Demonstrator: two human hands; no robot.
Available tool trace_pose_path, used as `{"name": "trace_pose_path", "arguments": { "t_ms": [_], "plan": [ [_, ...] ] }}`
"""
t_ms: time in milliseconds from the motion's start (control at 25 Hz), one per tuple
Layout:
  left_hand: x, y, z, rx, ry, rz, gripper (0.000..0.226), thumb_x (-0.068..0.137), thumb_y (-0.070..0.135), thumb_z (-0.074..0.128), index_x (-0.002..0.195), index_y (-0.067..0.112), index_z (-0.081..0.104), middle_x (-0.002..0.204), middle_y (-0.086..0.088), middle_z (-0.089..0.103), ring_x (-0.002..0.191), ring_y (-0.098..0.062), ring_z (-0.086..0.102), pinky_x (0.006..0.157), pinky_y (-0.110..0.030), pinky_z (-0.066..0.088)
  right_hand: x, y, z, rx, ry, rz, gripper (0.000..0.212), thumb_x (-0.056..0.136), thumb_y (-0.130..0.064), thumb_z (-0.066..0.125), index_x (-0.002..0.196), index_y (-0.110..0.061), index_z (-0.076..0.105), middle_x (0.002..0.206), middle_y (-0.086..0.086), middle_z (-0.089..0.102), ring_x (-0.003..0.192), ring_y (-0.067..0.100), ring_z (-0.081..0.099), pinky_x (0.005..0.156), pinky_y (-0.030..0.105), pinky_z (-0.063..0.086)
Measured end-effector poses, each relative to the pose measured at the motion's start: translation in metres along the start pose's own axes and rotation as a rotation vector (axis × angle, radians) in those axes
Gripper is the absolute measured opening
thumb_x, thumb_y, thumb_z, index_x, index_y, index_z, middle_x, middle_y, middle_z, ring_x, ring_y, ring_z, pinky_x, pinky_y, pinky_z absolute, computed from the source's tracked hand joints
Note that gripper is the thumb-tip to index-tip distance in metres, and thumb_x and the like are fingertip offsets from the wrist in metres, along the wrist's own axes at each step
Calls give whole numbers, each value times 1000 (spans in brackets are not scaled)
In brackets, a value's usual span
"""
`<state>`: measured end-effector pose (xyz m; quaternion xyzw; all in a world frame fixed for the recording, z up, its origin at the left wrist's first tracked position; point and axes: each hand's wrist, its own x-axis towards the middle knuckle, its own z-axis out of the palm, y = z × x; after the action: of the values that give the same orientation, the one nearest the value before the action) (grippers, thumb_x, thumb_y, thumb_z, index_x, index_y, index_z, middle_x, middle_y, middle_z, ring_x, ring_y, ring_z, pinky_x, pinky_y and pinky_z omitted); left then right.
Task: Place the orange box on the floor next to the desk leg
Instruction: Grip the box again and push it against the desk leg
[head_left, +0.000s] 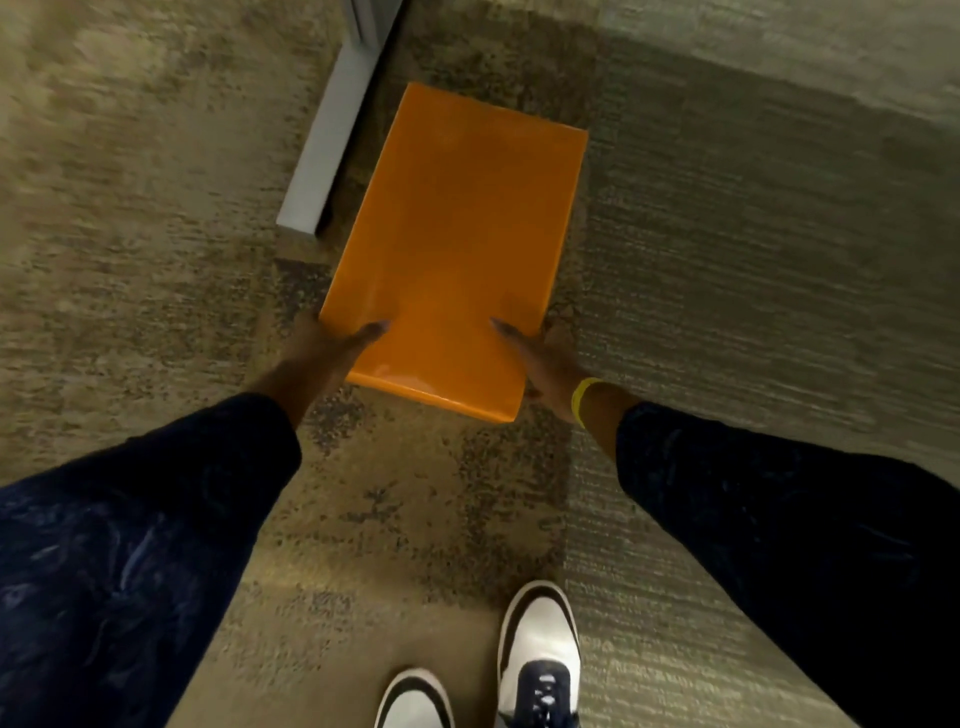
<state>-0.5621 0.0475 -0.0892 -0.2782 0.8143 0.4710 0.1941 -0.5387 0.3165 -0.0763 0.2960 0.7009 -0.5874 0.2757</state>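
Observation:
A flat orange box is held low over the carpet, its long side pointing away from me. My left hand grips its near left corner, thumb on top. My right hand, with a yellow wristband, grips the near right corner, thumb on top. The grey desk leg foot lies on the floor just left of the box's far half, with the upright leg at the top edge. I cannot tell whether the box touches the floor.
Mottled beige and brown carpet covers the floor, with a lighter ribbed tile to the right. My two white and dark shoes stand at the bottom edge, near the box's close end.

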Motion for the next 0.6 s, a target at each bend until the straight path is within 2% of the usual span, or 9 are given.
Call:
{"name": "trace_pose_path", "arguments": {
  "t_ms": [40,120,200,280,320,400,520,600],
  "plan": [
    [1,-5,0,-29,1,-4,74,59,56,85,121,29,54,103,10,65,85,-11,64,69,-31,50,3,5,4,41,1,-26,90,76,-52,78,149,-27,30,147,6,52,122,31,58,101,56,48],
    [-1,-15,0,-105,0,-16,77,55,58,86,122,36,54,98,16,62,82,-2,59,69,-32,51,6,16,11,92,37,-139,89,77,-41,82,149,-28,31,138,1,58,113,24,62,92,47,54],
    [-3,-19,0,-172,28,14,72,59,55,86,122,35,58,101,14,67,86,-8,65,71,-35,55,9,20,14,108,59,-223,95,77,-32,83,153,-31,26,134,-2,59,107,17,64,89,42,54],
    [0,-17,1,-209,38,51,64,66,49,85,122,27,61,104,6,70,85,-14,67,69,-33,56,15,14,12,103,41,-252,94,78,-28,83,153,-33,26,133,-3,60,107,12,64,93,44,54],
    [3,-14,0,-222,45,64,60,70,46,84,121,24,62,104,4,70,82,-15,66,65,-30,55,20,7,11,90,20,-265,93,79,-27,82,154,-33,25,135,-3,58,111,13,63,96,45,54],
    [16,-6,-5,-255,68,74,49,73,44,82,113,28,61,97,10,68,80,-10,66,60,-25,52,30,-11,10,26,7,-307,96,83,-25,79,156,-32,18,150,2,47,126,18,55,102,44,50],
    [40,8,-18,-305,80,51,49,73,47,81,113,34,57,94,18,66,80,-6,65,58,-24,52,45,-41,16,-34,-2,-351,97,86,-23,75,158,-29,10,163,4,28,140,17,39,103,34,43],
    [56,15,-24,-299,79,47,52,72,50,80,115,34,56,95,17,64,83,-8,64,60,-27,53,56,-54,22,-40,9,-357,96,86,-22,75,158,-29,10,164,5,26,144,23,36,110,41,42]
  ]
}}
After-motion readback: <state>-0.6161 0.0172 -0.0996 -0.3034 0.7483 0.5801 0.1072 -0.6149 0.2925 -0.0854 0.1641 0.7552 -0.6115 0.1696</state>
